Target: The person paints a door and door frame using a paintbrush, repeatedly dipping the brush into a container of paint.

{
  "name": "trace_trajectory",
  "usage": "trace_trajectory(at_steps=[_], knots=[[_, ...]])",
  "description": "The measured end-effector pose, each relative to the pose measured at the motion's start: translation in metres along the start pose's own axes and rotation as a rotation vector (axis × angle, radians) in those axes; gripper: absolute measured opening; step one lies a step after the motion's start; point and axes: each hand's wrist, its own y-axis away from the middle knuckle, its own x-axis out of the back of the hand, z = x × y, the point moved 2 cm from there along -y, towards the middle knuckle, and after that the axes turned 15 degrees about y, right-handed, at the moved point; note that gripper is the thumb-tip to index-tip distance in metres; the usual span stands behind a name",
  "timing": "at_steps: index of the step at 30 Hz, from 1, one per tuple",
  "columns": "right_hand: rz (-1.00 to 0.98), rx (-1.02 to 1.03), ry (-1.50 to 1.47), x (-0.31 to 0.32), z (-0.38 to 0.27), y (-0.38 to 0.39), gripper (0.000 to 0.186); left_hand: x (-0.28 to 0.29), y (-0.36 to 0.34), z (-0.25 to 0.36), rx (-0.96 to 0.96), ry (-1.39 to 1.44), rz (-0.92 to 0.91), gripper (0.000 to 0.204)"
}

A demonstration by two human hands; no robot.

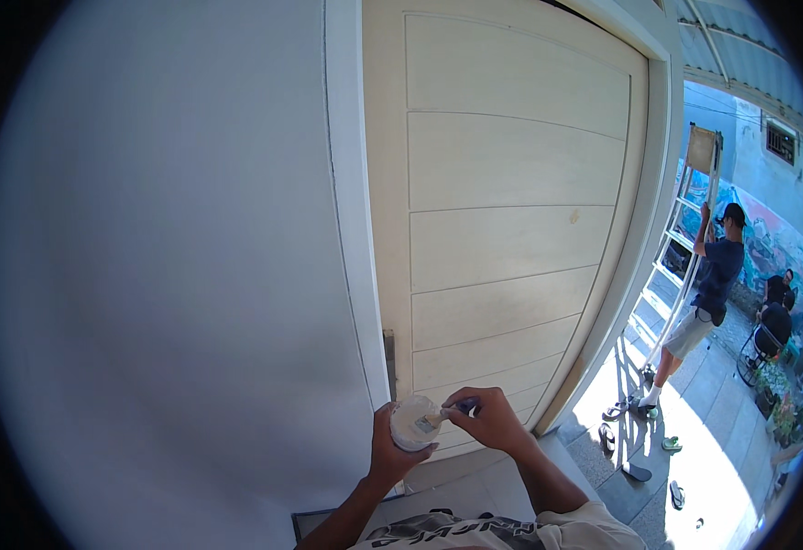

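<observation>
- Tub [409,445]: plastic-looking, smooth-sided.
- Brush [436,418]: bristled — handle finish too small to tell.
- Door [502,243]: wood-like, painted matt, smooth between its grooves.
- Wall [172,257]: smooth, matt paint.
- Shirt [594,530]: soft, matt cloth.
- Ladder [679,237]: metal, by its look.
- Roof [749,55]: corrugated sheet — metal or plastic, I cannot tell.
- Paving [722,380]: hard, stone-like slabs.

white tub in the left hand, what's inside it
Pale material shows inside the white tub; the small tool in the right hand has its end at or over it. The tub's bottom and anything beneath the material are covered.
</observation>
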Motion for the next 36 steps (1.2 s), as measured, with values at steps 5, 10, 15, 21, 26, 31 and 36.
trace_trajectory(at_steps=[5,10,15,21,26,31,36], knots=[[-0.004,0.028,-0.046,-0.005,0.005,0.003,0.016,0.001,0.004,-0.004,0.0,0.008,0.002,0.1],[0.014,0.036,-0.017,-0.005,0.0,0.006,0.015,0.002,0.008,-0.015,0.029,0.084,0.015,0.106],[0.0,-0.1,-0.128,-0.007,0.019,0.006,0.015,0.001,0.005,-0.011,0.027,0.06,0.021,0.102],[0.129,-0.276,-0.454,-0.011,0.039,0.001,0.019,0.003,-0.007,0.0,0.034,0.136,0.069,0.093],[0.221,-0.37,-0.792,-0.022,0.057,-0.005,0.015,0.011,-0.015,-0.002,0.081,0.266,0.112,0.089],[0.101,-0.497,-1.034,-0.02,0.055,-0.034,0.019,0.023,-0.033,0.014,0.06,0.294,0.159,0.085],[0.176,-0.119,-1.171,0.071,0.0,-0.121,0.018,0.039,-0.05,0.045,-0.005,0.345,0.166,0.083]])
